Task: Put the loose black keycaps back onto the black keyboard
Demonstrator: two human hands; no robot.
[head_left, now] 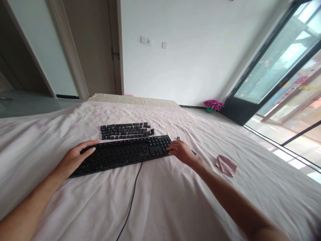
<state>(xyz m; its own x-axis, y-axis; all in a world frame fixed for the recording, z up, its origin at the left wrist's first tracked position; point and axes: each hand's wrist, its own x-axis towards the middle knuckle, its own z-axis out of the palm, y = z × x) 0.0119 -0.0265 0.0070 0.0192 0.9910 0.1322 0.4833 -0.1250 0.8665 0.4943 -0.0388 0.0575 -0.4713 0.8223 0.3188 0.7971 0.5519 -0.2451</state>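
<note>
A black keyboard (pixel 120 152) lies on the bedspread, its main key area stripped of keycaps. Keys still sit on the number pad, the arrow block and the back row. My left hand (pixel 77 155) holds the keyboard's left end, thumb on top and fingers along the back edge. At the number pad's right edge, the fingers of my right hand (pixel 180 150) are closed; whatever is between them is hidden. Behind the keyboard, loose black keycaps (pixel 127 131) are laid out in rows. One small dark piece (pixel 178 137) lies just beyond my right hand.
A cable (pixel 132 197) runs from the keyboard toward me. On the rumpled pink bedspread (pixel 160 207), a folded pink cloth (pixel 226 165) lies to the right. A thin dark object (pixel 194 152) shows partly beside my right wrist. Purple flowers (pixel 213 104) stand near the glass door.
</note>
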